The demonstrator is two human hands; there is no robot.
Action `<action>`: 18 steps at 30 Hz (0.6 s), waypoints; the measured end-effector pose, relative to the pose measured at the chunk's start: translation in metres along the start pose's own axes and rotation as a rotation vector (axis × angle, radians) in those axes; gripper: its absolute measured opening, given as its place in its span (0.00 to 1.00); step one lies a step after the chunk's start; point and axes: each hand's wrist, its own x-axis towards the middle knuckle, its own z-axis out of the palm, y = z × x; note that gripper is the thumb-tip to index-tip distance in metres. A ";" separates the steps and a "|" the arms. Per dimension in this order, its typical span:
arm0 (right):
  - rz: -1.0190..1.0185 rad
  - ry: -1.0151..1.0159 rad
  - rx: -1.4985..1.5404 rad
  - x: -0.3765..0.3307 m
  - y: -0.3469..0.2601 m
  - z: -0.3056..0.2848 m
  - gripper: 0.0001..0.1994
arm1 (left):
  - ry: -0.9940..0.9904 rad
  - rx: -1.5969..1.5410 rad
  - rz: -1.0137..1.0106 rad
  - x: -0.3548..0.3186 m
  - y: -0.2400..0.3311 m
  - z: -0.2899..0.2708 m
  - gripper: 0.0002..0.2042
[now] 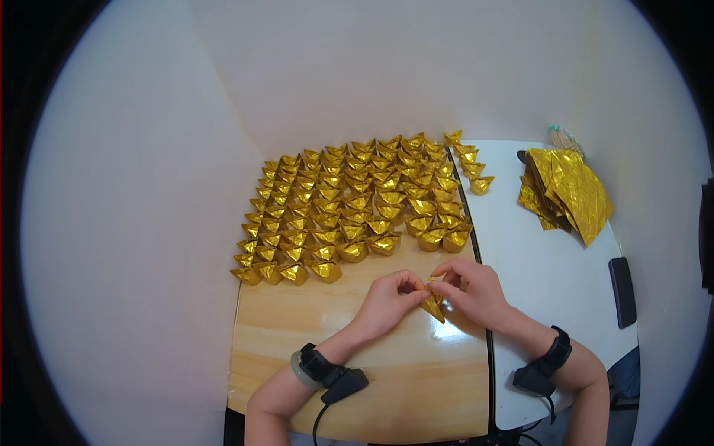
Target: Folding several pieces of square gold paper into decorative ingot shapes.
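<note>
Both hands meet over the pale wooden tabletop [297,334], just in front of the rows of finished work. The left hand [387,301] and the right hand [472,291] each pinch a small, partly folded piece of shiny gold foil paper [433,303] between thumb and fingertips, holding it between them, low over or resting on the wood, with its pointed corner aimed down toward the person. The step in hand looks like creasing or shaping this piece into the same boat-like form as the many folded gold paper ingots [349,208] lined up in tidy rows behind it. To do it well, the fingertips should stay close to the fold line, so that the slippery foil does not spring open, and each crease should be pressed firmly against the board before the next one is made; both sides should be matched so the piece stands level like its neighbours. A loose stack of flat gold foil sheets [565,193] lies well apart on the white table surface [550,282] to the right, with a few more ingots near its far edge. Black wrist bands with cables sit on both forearms.
</note>
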 end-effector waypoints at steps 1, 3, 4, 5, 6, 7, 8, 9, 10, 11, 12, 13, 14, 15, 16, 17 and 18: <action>0.134 -0.081 0.109 0.001 -0.007 -0.004 0.12 | 0.010 -0.005 0.009 -0.001 0.000 -0.002 0.06; 0.178 -0.081 0.284 0.000 -0.001 -0.001 0.13 | -0.009 -0.187 0.052 -0.004 0.002 -0.006 0.05; 0.233 -0.076 0.467 -0.001 0.003 0.000 0.14 | 0.002 -0.192 0.061 -0.004 0.000 -0.007 0.05; 0.224 -0.086 0.459 -0.001 0.007 0.001 0.14 | -0.012 -0.281 0.054 -0.005 -0.002 -0.008 0.05; 0.288 -0.159 0.656 -0.002 0.012 0.001 0.15 | -0.027 -0.371 0.046 -0.005 -0.003 -0.010 0.05; 0.355 -0.233 0.853 -0.002 0.015 0.001 0.16 | -0.016 -0.375 0.052 -0.005 -0.002 -0.011 0.05; 0.351 -0.245 0.848 -0.003 0.016 0.003 0.16 | -0.027 -0.395 0.040 -0.006 0.000 -0.009 0.05; 0.387 -0.295 0.940 -0.005 0.016 0.005 0.16 | -0.040 -0.413 0.024 -0.007 0.001 -0.008 0.06; 0.423 -0.345 1.032 -0.006 0.015 0.006 0.17 | -0.031 -0.415 0.024 -0.007 0.002 -0.007 0.06; 0.424 -0.355 1.032 -0.005 0.014 0.005 0.17 | -0.049 -0.426 0.022 -0.008 0.002 -0.006 0.07; 0.456 -0.373 1.084 -0.005 0.013 0.004 0.17 | -0.073 -0.437 0.017 -0.007 0.001 -0.005 0.08; 0.489 -0.390 1.136 -0.005 0.013 0.003 0.17 | -0.070 -0.439 0.012 -0.007 0.000 -0.005 0.08; 0.494 -0.393 1.139 -0.004 0.014 0.003 0.17 | -0.078 -0.438 0.011 -0.006 -0.002 -0.004 0.10; 0.481 -0.397 1.147 -0.005 0.016 0.003 0.16 | -0.092 -0.436 0.011 -0.005 -0.003 -0.003 0.11; 0.468 -0.400 1.154 -0.005 0.017 0.002 0.16 | -0.096 -0.436 0.005 -0.005 -0.002 -0.003 0.11; 0.473 -0.394 1.157 -0.004 0.016 0.002 0.16 | -0.104 -0.501 -0.011 -0.006 -0.001 -0.004 0.11; 0.501 -0.384 1.177 -0.004 0.014 0.002 0.14 | -0.116 -0.568 -0.027 -0.006 0.000 -0.003 0.11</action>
